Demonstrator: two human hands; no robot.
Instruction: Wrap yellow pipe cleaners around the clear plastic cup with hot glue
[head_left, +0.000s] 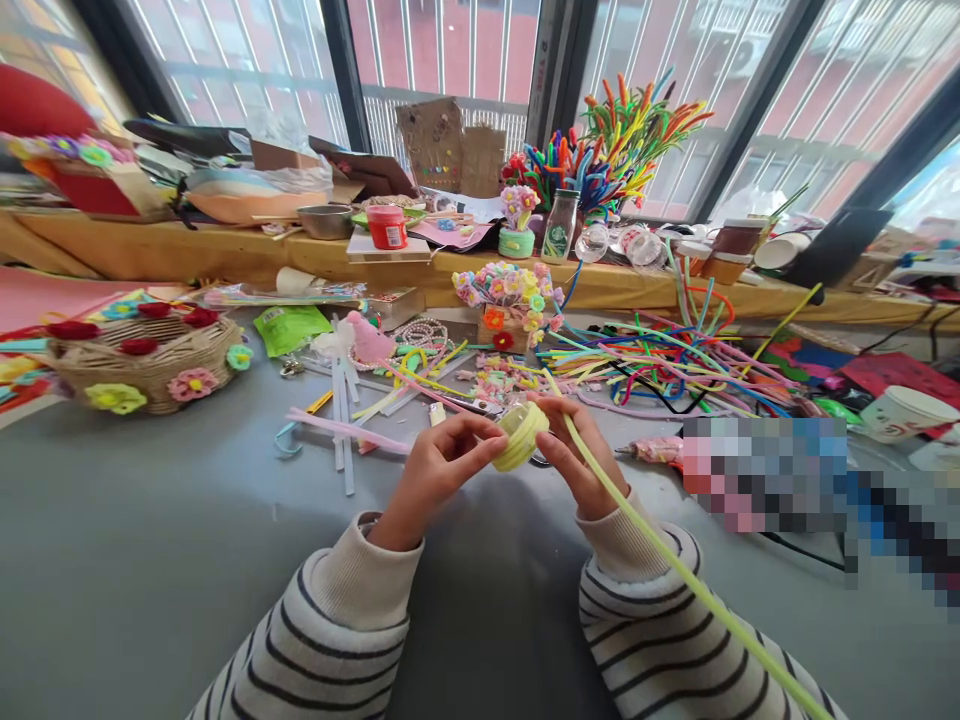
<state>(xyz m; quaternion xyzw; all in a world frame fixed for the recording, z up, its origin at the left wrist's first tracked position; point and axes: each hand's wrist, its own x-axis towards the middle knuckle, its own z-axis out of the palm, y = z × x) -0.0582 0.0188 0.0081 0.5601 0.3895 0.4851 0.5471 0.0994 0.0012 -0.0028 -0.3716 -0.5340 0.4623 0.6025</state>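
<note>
Between my two hands is a small clear plastic cup (519, 436) with pale yellow pipe cleaner wound round its side. My left hand (442, 465) pinches the cup's left edge between thumb and fingers. My right hand (581, 455) holds its right side, the thumb near the wound coils. A long yellow pipe cleaner (675, 562) runs over my right hand and down past the right sleeve to the bottom edge. Behind my hands lie pink pipe cleaners (352, 432) and clear glue sticks (343, 425).
A glue gun (660, 450), partly blurred out, lies to the right. Loose pipe cleaners (675, 350) are heaped behind it. At the left stands a woven basket with flowers (150, 365). A small flower box (506, 322) is at the back, before a cluttered ledge (315, 262).
</note>
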